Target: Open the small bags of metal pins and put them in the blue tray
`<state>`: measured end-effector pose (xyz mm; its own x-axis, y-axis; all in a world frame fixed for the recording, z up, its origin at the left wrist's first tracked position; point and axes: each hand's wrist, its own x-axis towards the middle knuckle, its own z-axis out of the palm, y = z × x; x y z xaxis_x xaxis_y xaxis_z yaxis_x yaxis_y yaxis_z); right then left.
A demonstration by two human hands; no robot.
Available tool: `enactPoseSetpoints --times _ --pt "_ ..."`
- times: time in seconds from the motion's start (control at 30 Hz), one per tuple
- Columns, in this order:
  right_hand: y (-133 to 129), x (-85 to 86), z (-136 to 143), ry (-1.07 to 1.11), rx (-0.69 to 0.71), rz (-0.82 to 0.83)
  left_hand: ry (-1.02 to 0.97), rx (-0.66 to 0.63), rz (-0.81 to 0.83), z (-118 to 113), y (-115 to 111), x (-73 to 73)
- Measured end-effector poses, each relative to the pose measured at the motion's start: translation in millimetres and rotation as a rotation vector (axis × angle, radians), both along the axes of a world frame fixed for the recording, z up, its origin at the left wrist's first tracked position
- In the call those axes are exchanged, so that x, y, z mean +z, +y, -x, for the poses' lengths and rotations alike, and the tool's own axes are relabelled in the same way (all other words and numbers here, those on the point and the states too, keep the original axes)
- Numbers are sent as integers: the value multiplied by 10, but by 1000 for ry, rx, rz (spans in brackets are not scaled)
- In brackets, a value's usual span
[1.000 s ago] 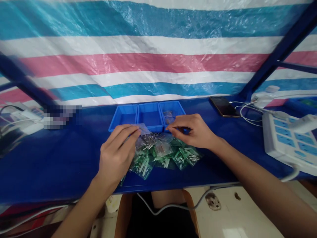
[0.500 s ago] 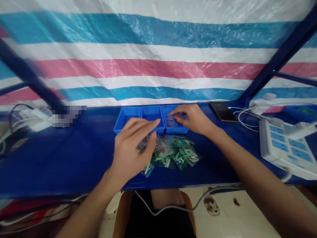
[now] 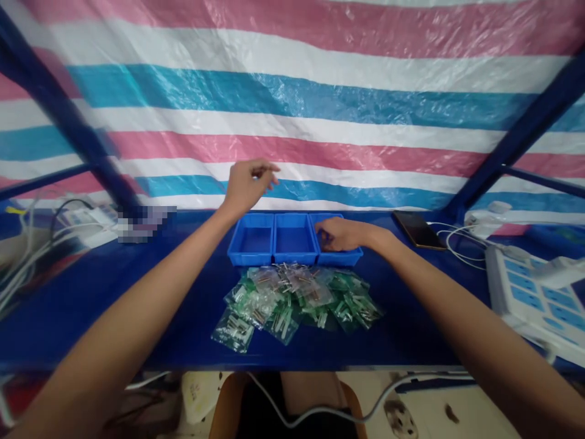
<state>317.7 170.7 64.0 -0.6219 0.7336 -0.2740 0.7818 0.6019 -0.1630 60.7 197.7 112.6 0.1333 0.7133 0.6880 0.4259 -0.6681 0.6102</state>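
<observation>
A striped plastic sheet (image 3: pixel 320 103) hangs along the far side, a dark phone (image 3: pixel 417 229) lies far right, a white power strip (image 3: pixel 530 296) sits nearer on the right, and pale cables (image 3: pixel 41 250) trail at left.

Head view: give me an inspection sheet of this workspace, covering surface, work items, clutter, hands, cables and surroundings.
Surface: blue tabletop.
Work items: small clear plastic packets piled on the near side of a row of three blue trays; slim pieces inside the packets, too small to identify.
Clutter: smartphone lying right of the trays; white power strip farther right.
Left hand: raised, fingers bent; nothing seen held.
Right hand: reaching into the right tray; any held item hidden.
Cables: white cables at far left, more by the smartphone; another sags below the tabletop's near edge.
Surroundings: striped plastic sheet behind; dark blue frame posts on both sides; pale floor.
</observation>
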Motion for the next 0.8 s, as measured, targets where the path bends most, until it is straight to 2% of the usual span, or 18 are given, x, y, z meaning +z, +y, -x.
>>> enactPoseSetpoints --times 0.1,0.2,0.37,0.53,0.67,0.8 --pt "-22 -45 -48 112 10 -22 136 -11 -66 185 -275 -299" --pt "-20 -38 -117 226 18 -54 248 12 -164 337 -525 -476" --pt "-38 -7 -251 357 27 -94 406 14 -314 496 -677 -584" --pt "-58 -90 -281 363 100 -103 640 21 -460 460 -766 -684" --pt "-1 -132 -283 334 174 -55 796 -42 -412 386 -852 -758" --pt "55 -149 -289 336 161 -35 832 -114 -399 359 -884 -810"
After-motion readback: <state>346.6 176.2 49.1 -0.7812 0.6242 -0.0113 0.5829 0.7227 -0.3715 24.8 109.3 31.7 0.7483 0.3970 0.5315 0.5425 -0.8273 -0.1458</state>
